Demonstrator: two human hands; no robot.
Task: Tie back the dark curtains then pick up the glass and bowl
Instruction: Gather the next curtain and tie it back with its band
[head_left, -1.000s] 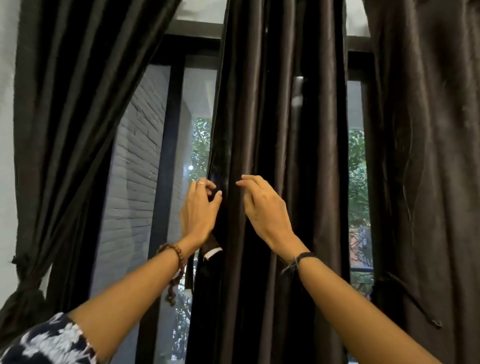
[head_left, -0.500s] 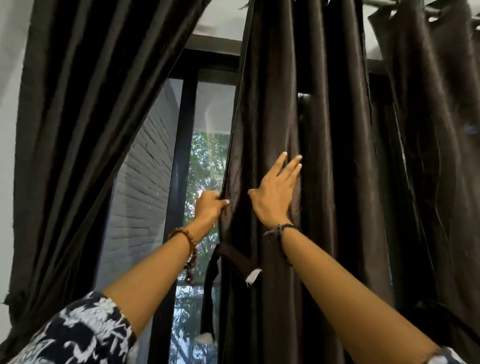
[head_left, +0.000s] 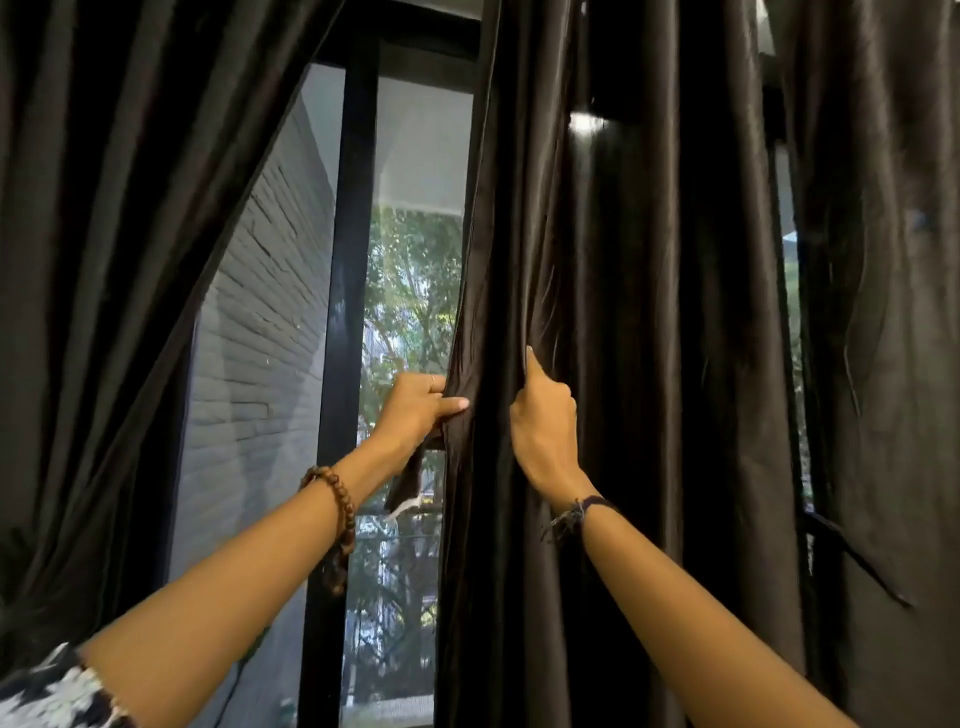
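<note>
A dark brown middle curtain (head_left: 634, 322) hangs in front of me. My left hand (head_left: 415, 410) pinches its left edge, thumb on the front of the cloth. A dark tie strip with a white end (head_left: 408, 486) dangles just below that hand. My right hand (head_left: 545, 421) grips a bunched fold of the same curtain a little to the right, fingers curled into the fabric. The left curtain (head_left: 130, 260) sweeps down to the lower left, drawn aside. No glass or bowl is in view.
Another dark curtain (head_left: 883, 312) hangs at the right with a loose tie strap (head_left: 857, 561). Between the left and middle curtains stand a black window frame (head_left: 348, 312), a grey brick wall (head_left: 260, 338) and trees outside.
My right hand went from lying flat on the curtain to gripping a fold of it. My left hand stays on the curtain's edge. The view has come closer to the curtain.
</note>
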